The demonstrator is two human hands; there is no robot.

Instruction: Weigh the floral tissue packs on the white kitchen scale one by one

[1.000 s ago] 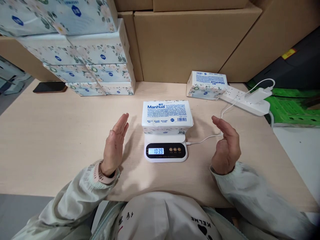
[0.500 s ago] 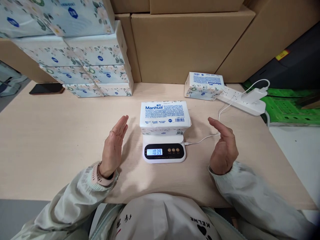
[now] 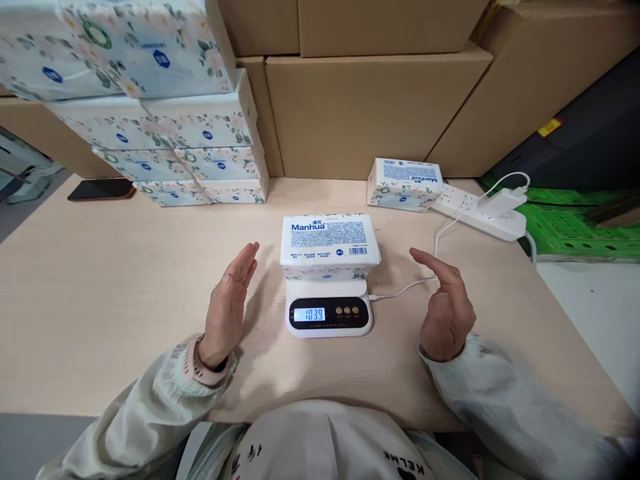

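A white and blue Manhua tissue pack (image 3: 330, 241) lies flat on a small white digital scale (image 3: 327, 289), whose lit display reads 103.9. To the left of the scale is my left hand (image 3: 231, 303), fingers stretched out and palm turned inward, holding nothing. On the other side, my right hand (image 3: 447, 307) is also empty, its fingers extended and slightly bent toward the pack. Both hands are apart from the pack and the scale. A white cable (image 3: 403, 291) plugs into the scale's right side.
Floral tissue packs (image 3: 205, 137) are stacked at the back left, beside a dark phone (image 3: 101, 189). Another tissue pack (image 3: 405, 185) touches a white power strip (image 3: 480, 215) at the back right. Cardboard boxes (image 3: 370, 117) line the rear; a green crate (image 3: 585, 230) stands off the table's right.
The camera view has tilted up a little, so everything sits lower in the picture. The hands keep nearly the same pose, and the display reading is unchanged.
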